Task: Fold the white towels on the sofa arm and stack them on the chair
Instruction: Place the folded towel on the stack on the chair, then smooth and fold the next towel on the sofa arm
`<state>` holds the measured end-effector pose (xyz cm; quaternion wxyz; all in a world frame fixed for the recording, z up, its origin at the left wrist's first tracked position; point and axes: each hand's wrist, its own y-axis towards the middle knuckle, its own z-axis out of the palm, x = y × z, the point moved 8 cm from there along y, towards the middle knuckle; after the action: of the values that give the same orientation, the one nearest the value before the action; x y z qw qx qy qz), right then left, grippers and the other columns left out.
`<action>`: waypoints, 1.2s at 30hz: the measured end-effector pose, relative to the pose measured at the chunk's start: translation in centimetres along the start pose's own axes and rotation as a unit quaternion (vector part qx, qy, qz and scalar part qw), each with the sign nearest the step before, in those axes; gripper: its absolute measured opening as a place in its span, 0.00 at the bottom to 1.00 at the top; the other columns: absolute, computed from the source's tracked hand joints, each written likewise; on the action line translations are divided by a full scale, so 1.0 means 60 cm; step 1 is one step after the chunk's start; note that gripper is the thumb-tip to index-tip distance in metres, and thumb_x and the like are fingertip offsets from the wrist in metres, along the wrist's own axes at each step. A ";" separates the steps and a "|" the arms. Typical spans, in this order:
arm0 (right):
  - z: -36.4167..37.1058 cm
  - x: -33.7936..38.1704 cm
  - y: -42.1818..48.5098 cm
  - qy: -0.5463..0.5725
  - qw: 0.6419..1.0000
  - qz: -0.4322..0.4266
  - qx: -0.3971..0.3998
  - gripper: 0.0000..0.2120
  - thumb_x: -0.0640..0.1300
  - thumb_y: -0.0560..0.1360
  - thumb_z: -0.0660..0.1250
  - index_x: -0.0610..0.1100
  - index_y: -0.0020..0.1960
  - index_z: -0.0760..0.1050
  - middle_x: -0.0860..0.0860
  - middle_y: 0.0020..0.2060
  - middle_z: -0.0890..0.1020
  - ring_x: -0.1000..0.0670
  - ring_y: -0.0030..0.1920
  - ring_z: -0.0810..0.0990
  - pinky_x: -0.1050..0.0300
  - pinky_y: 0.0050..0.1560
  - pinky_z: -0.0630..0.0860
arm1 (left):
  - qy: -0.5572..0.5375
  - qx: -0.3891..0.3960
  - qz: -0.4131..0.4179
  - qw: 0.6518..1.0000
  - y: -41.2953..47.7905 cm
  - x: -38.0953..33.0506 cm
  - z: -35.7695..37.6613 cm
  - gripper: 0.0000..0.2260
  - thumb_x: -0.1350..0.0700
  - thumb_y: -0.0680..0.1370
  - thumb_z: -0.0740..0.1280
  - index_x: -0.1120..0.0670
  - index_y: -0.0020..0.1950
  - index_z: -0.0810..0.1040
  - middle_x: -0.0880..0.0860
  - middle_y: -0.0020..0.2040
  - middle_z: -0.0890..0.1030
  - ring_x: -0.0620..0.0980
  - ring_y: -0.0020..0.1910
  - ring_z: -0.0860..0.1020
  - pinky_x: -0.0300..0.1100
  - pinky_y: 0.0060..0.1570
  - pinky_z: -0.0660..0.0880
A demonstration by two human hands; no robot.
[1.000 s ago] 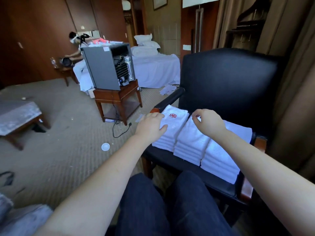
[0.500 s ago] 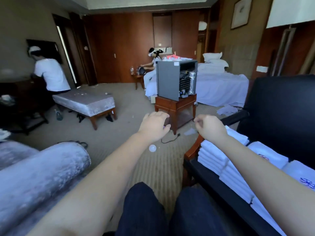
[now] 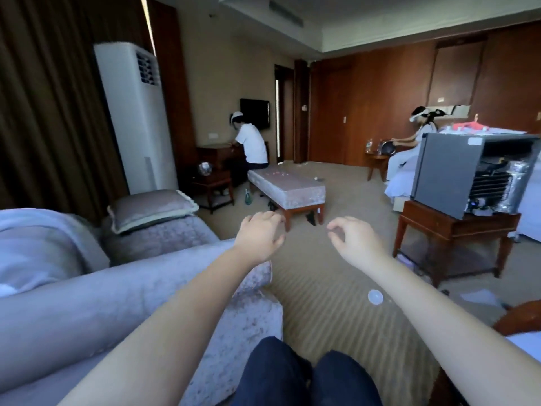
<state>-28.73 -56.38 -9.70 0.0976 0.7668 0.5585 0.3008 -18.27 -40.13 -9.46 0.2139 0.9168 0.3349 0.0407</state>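
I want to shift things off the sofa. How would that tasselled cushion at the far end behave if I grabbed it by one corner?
The cushion looks plump and soft, so it would probably sag rather than hold shape. It seems light for its size. Its sheen suggests slightly slippery fabric.

The chair (image 3: 519, 319) and a white towel (image 3: 527, 342) are cut off at the right edge.
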 end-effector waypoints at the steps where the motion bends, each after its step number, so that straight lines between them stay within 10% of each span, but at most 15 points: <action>1: 0.014 0.016 0.014 0.011 1.000 -0.015 0.003 0.10 0.44 0.78 0.64 0.46 0.58 0.79 0.48 0.55 0.79 0.45 0.56 0.77 0.52 0.51 0.75 | 0.006 0.000 -0.020 1.000 -0.007 0.026 -0.007 0.20 0.50 0.80 0.61 0.52 0.71 0.69 0.51 0.70 0.71 0.53 0.70 0.66 0.47 0.67 0.61; 22: 0.332 0.411 0.099 0.098 0.948 -0.236 0.188 0.13 0.47 0.82 0.59 0.49 0.65 0.73 0.53 0.64 0.74 0.51 0.43 0.79 0.51 0.43 0.79 | 0.141 -0.009 -0.315 0.939 -0.280 0.458 -0.079 0.15 0.53 0.81 0.60 0.51 0.68 0.72 0.49 0.67 0.73 0.53 0.66 0.70 0.47 0.60 0.66; 28: 0.434 0.509 0.111 0.142 0.922 -0.285 0.221 0.12 0.45 0.81 0.59 0.49 0.63 0.74 0.54 0.62 0.75 0.53 0.43 0.75 0.58 0.40 0.70 | 0.236 -0.002 -0.332 0.913 -0.341 0.579 -0.095 0.11 0.61 0.65 0.75 0.57 0.46 0.82 0.54 0.45 0.82 0.60 0.44 0.81 0.51 0.42 0.76; 36: 0.521 0.678 0.108 0.251 0.883 -0.335 0.214 0.10 0.44 0.79 0.63 0.45 0.57 0.78 0.51 0.55 0.79 0.49 0.56 0.76 0.53 0.51 0.74 | 0.308 -0.088 -0.369 0.872 -0.411 0.687 -0.140 0.17 0.49 0.75 0.57 0.57 0.35 0.78 0.53 0.35 0.77 0.58 0.37 0.76 0.48 0.36 0.73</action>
<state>2.22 -15.61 -17.25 -0.1173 0.4352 0.8385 0.3060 -3.00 5.83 -15.02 0.1794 0.6448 0.6927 0.2689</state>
